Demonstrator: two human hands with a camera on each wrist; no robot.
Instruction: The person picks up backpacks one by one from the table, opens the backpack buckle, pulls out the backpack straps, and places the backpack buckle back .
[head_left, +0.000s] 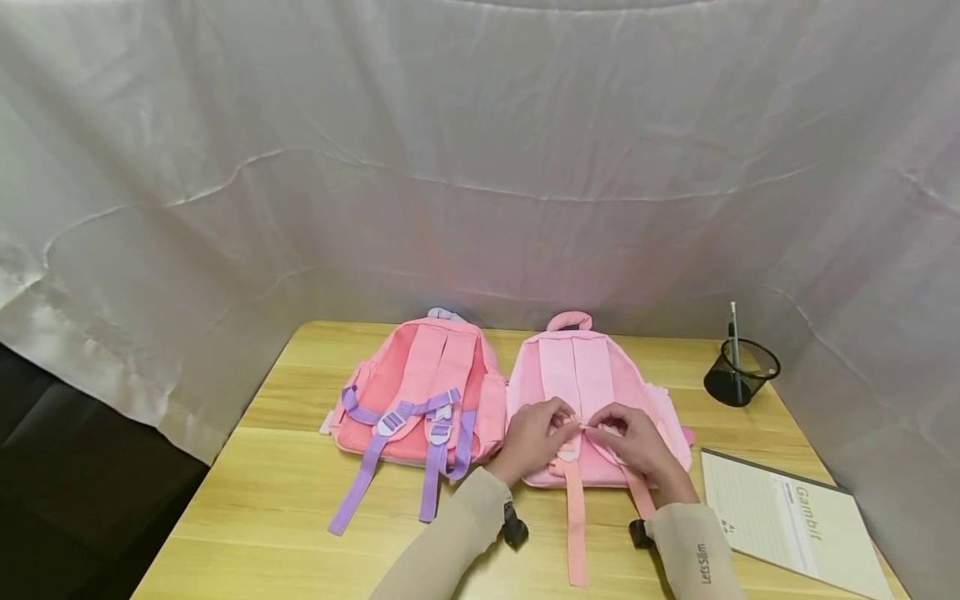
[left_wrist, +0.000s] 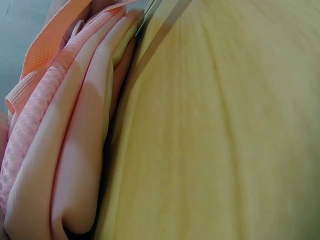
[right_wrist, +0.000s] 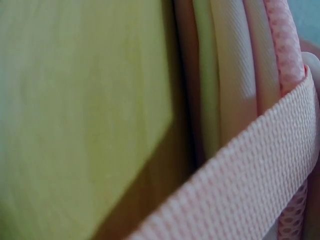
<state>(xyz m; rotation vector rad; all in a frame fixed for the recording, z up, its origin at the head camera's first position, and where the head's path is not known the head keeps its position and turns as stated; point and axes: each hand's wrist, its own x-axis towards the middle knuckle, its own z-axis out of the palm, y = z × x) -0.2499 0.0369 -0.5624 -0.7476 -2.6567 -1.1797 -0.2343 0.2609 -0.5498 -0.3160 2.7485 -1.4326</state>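
A light pink backpack (head_left: 557,379) lies on the table with its back panel and shoulder straps facing up. Over its lower middle my hands meet, fingertips nearly together. My left hand (head_left: 534,435) and my right hand (head_left: 636,440) pinch the two sides of a small pale pink strap piece, its detail mostly hidden by the fingers. Below them hang orange webbing straps (head_left: 575,525). The left wrist view shows the backpack's side (left_wrist: 75,145) and an orange strap (left_wrist: 47,47). Across the right wrist view runs a pale webbing strap (right_wrist: 240,175).
To the left lies a coral backpack (head_left: 429,358) with purple straps (head_left: 367,483). A black mesh pen cup (head_left: 726,385) holding a pen or pencil stands at the back right. On the right lies a notepad (head_left: 787,521). A grey curtain (head_left: 525,167) surrounds the wooden table (head_left: 262,500).
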